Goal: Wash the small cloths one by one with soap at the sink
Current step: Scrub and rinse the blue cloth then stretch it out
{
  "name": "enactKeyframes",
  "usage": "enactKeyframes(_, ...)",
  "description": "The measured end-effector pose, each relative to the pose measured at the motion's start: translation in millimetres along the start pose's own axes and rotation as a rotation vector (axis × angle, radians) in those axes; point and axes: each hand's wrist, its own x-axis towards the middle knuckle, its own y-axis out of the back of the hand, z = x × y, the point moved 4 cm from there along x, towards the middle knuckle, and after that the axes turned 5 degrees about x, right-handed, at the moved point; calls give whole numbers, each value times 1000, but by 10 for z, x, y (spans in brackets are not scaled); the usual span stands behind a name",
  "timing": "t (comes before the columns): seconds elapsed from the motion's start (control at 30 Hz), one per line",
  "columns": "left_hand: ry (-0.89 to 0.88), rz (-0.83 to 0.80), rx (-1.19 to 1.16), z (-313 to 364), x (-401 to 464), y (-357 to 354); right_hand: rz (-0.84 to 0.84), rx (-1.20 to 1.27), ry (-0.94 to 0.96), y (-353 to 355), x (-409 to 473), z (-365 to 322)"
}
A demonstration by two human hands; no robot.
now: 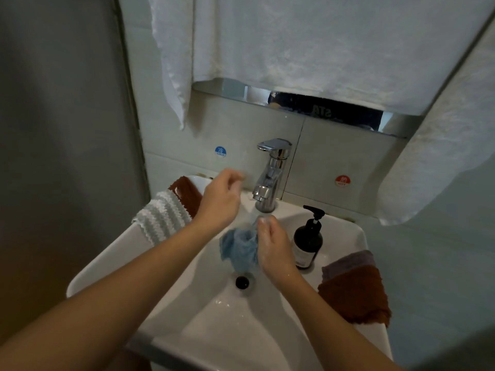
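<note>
Right hand (273, 247) pinches the blue cloth (239, 250), which hangs bunched over the drain, just under the tap (270, 178) spout. Left hand (221, 199), fingers loosely curled and holding nothing, hovers up-left of the cloth, beside the tap and nearer its lever.

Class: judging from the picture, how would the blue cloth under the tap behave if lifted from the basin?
The blue cloth hangs bunched from the right hand, so it is probably floppy. It sits below the tap, so it is likely soaked, heavy for its size and dripping.
</note>
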Motion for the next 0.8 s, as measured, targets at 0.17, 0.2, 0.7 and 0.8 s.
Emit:
enactKeyframes(0.17,-128,-136,-14,617,164,82,-28,19,-53,-20,-25,84)
enactKeyframes(0.2,-100,-141,-36,624,187,88,-30,30,-55,-17,-25,93)
enactKeyframes(0.7,-66,-165,-138,638,254,85,-30,42,-70,11,-22,98)
enactKeyframes(0.8,-65,-158,-148,634,271,80,-35,18,-69,11,-17,109)
